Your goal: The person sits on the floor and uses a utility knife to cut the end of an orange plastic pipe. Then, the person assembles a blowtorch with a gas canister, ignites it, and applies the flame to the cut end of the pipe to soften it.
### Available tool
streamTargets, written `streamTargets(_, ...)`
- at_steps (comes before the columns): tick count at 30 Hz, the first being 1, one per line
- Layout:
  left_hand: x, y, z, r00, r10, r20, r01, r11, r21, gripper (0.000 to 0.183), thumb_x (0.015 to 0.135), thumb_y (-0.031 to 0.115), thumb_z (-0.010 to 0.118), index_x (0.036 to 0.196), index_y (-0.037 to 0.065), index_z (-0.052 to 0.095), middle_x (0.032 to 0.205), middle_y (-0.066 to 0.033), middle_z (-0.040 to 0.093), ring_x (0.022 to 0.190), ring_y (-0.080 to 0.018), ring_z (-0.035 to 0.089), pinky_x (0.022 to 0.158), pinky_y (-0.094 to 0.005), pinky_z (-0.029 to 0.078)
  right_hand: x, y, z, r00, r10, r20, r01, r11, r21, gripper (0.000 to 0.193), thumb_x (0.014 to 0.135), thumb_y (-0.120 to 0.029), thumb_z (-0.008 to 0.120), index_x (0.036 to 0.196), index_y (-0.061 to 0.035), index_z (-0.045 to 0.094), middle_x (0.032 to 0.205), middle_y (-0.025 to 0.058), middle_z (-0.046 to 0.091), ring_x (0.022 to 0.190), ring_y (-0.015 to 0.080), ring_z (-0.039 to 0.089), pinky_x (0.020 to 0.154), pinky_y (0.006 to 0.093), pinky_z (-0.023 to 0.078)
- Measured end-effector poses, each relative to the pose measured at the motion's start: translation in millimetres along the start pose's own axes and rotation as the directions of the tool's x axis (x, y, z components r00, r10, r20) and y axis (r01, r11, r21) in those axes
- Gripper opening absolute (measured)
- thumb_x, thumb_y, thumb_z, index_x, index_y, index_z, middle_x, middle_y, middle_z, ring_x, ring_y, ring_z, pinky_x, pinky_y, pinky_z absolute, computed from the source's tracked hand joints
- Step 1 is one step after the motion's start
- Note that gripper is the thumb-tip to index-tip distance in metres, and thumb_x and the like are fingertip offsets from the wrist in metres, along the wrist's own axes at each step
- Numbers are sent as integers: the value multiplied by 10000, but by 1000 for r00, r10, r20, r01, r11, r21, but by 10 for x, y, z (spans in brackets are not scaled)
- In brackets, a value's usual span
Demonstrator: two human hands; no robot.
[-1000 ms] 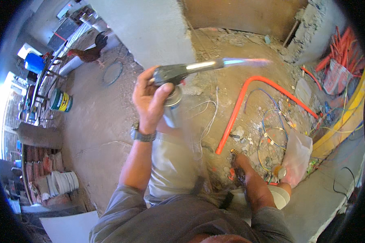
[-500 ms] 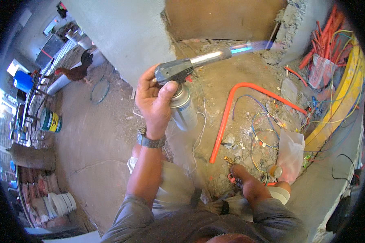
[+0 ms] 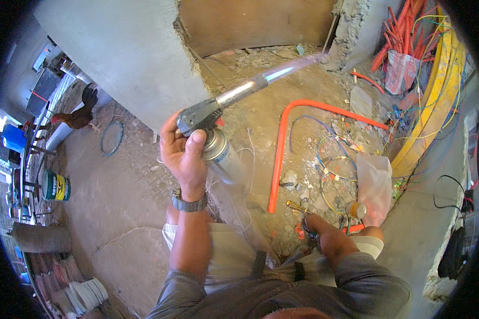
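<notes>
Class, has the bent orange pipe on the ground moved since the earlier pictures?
No. Judged against the yellow plank, the bent orange pipe appears to lie in the same place; the view itself has shifted.

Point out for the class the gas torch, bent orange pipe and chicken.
Gas torch (image 3: 199,115), head view: black body.
Bent orange pipe (image 3: 303,103), head view: the bend.
Chicken (image 3: 79,118), head view: brown body.

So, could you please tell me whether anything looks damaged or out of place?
A chicken stands at left, unexpected in a building area. The concrete edge at upper right is jagged, as if broken away. Loose wires lie strewn beside the orange pipe, looking untidy. The lit torch looks securely held in the left hand.
</notes>
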State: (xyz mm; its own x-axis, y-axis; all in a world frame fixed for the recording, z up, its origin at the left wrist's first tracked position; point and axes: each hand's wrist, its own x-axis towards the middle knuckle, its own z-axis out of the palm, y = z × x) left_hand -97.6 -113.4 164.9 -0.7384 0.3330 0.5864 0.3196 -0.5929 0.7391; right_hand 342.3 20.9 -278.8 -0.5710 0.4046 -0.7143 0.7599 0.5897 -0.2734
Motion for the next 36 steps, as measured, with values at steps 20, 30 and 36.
streamTargets(20, -333, 240, 1872, 963, -251, 98, 269, 908, -320, 594, 886, 144, 848, 1343, -22, 506, 1251, -165, 668, 1110, -211, 664, 997, -354, 541, -2337, -2359, -3933, 230, -380, -896, 646, 748, -152, 923, 754, -132, 893, 1551, -52, 434, 1495, 192, 559, 1332, 333, 592, 1122, 437, 476)
streamTargets(30, -776, 24, 2254, 923, -214, 319, 308, 909, -281, 692, 850, 121, 893, 1370, -44, 467, 1294, -178, 636, 1151, -186, 632, 1018, -347, 530, -2360, -1923, -3931, 187, -361, -914, 844, 534, -38, 611, 797, -51, 768, 1342, -12, 494, 1205, 158, 588, 1146, 288, 583, 1009, 408, 475)
streamTargets(36, -1145, 19, 2209, 885, -371, 281, 434, 876, -209, 738, 802, 22, 811, 1433, -9, 429, 1351, -134, 550, 1260, -214, 547, 1117, -401, 440, -2196, -1743, -3755, -28, -328, -944, 761, 605, -233, 600, 667, -153, 797, 1191, 20, 561, 1125, 245, 582, 1040, 466, 599, 894, 501, 518)
